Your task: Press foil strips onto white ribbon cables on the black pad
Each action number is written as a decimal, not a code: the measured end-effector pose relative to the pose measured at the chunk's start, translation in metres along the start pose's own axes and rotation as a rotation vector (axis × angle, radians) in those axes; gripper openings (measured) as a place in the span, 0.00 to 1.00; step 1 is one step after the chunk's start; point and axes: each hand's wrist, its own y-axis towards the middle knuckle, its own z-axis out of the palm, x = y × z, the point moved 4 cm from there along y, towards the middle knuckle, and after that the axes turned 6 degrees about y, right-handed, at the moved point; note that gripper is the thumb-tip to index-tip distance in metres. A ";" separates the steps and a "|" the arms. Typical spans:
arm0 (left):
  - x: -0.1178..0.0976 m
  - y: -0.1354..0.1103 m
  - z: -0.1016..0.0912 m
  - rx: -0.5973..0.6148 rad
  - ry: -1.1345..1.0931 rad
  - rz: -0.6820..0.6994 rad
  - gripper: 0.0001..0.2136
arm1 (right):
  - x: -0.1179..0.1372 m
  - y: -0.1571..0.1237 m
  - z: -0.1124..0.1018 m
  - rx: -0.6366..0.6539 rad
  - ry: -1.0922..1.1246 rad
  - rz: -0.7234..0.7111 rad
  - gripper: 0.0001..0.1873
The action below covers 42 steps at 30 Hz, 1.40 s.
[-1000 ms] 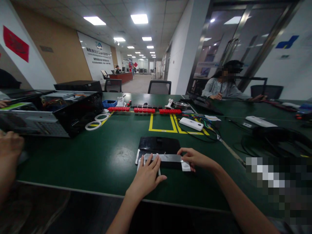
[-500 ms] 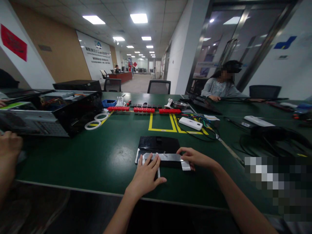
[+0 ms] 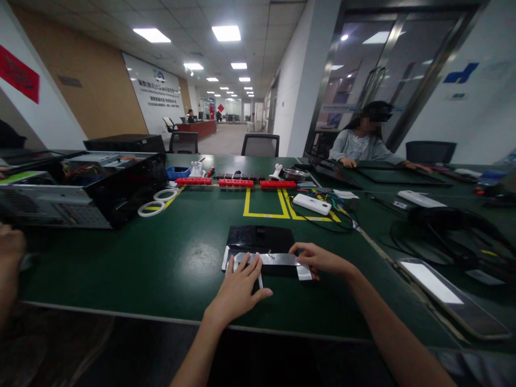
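A flat black panel (image 3: 262,236) lies on the green table in front of me. Across its near part runs a shiny silver strip (image 3: 280,259), with a white ribbed piece (image 3: 305,272) showing by its right end. My left hand (image 3: 241,287) rests with spread fingers on the strip's left part, pressing from above. The thumb of that hand points right. At the strip's right end, the fingertips of my right hand (image 3: 320,259) pinch the edge. A white narrow piece (image 3: 225,257) lies along the panel's left side.
An opened computer case (image 3: 99,188) stands left, near another person's hand (image 3: 8,258). White rings (image 3: 151,208), red holders (image 3: 236,183) and a white power bank (image 3: 312,204) lie beyond the panel. To the right are a phone (image 3: 447,295) and black cables. A seated person (image 3: 363,142) handles a black frame.
The view has shifted slightly; my hands keep almost the same place on the strip. Across the table, the other person's black frame has tilted down toward the tabletop.
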 end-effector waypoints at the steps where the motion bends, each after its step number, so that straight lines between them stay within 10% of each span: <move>1: 0.000 -0.001 -0.002 -0.005 -0.006 -0.001 0.31 | 0.000 0.000 0.000 0.002 -0.005 0.000 0.19; 11: 0.056 -0.046 -0.043 -0.354 0.085 -0.301 0.18 | -0.005 0.004 -0.003 0.026 0.003 0.003 0.21; 19: 0.089 -0.068 0.001 -0.288 0.020 -0.349 0.16 | -0.002 0.005 -0.002 0.030 0.012 -0.005 0.19; 35: 0.085 -0.067 -0.002 -0.256 0.013 -0.351 0.15 | 0.030 -0.006 -0.008 0.037 0.075 -0.170 0.18; 42: 0.086 -0.068 0.001 -0.283 -0.004 -0.338 0.15 | 0.056 -0.008 -0.084 -0.502 0.283 -0.467 0.21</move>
